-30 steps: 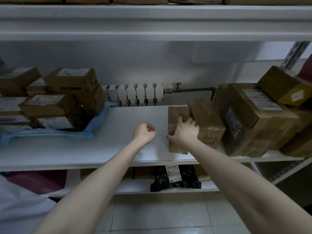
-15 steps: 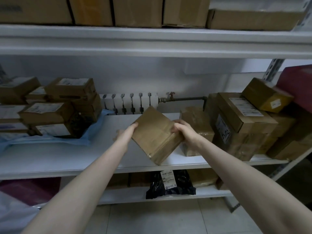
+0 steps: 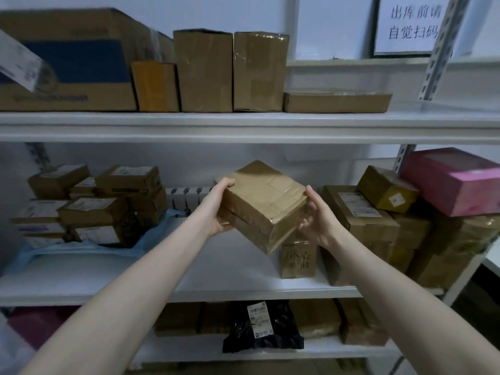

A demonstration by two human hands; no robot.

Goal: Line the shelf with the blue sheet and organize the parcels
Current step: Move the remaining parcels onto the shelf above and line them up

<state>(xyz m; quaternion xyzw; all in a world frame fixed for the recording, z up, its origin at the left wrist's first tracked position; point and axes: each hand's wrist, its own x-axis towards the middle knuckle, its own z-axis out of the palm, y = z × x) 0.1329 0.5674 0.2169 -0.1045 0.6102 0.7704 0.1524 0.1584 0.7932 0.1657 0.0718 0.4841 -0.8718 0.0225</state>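
Note:
A taped brown parcel point(image 3: 263, 203) is held tilted in the air in front of the middle shelf point(image 3: 221, 289). My left hand point(image 3: 220, 205) grips its left side and my right hand point(image 3: 315, 221) grips its right side. The blue sheet point(image 3: 151, 240) lies crumpled over the left part of the shelf, under a stack of labelled parcels point(image 3: 97, 207). More brown parcels point(image 3: 362, 215) are piled at the right end, with a small handwritten parcel point(image 3: 297, 259) standing below the held one.
A pink box point(image 3: 454, 180) tops the right pile. The upper shelf point(image 3: 243, 125) carries several cardboard boxes point(image 3: 205, 71). The lower shelf holds a black bag point(image 3: 263, 328) and brown parcels. A radiator point(image 3: 189, 197) shows behind the middle shelf. A metal upright point(image 3: 438, 47) stands right.
Both hands have lifted the brown parcel off the shelf and raised it higher, turning it. The view has tilted up, bringing the upper shelf's boxes into sight.

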